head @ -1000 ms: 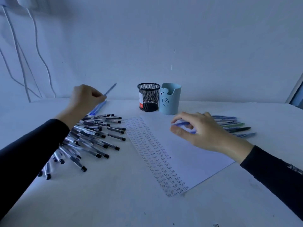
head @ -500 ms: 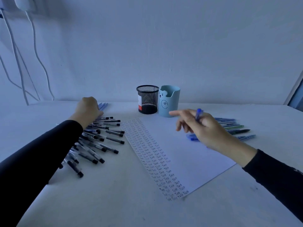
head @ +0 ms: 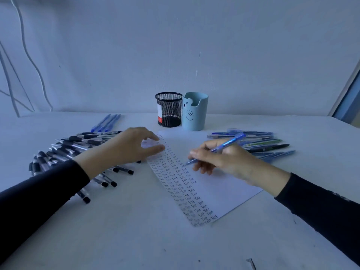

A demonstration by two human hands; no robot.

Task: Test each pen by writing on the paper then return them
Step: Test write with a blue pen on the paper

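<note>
Right hand grips blue pen at paper reading "Test"; left hand fingers loose, holding nothing.

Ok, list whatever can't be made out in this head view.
- Black pens: the left sleeve covers part of the pile, so no count.
- Left hand: fingertips blurred; contact with the paper unclear.
- Blue pen in the right hand: tip too small to see if it touches the paper.
- Blue cup: its wall hides the inside.
- Small object: cut off by the bottom edge.
</note>
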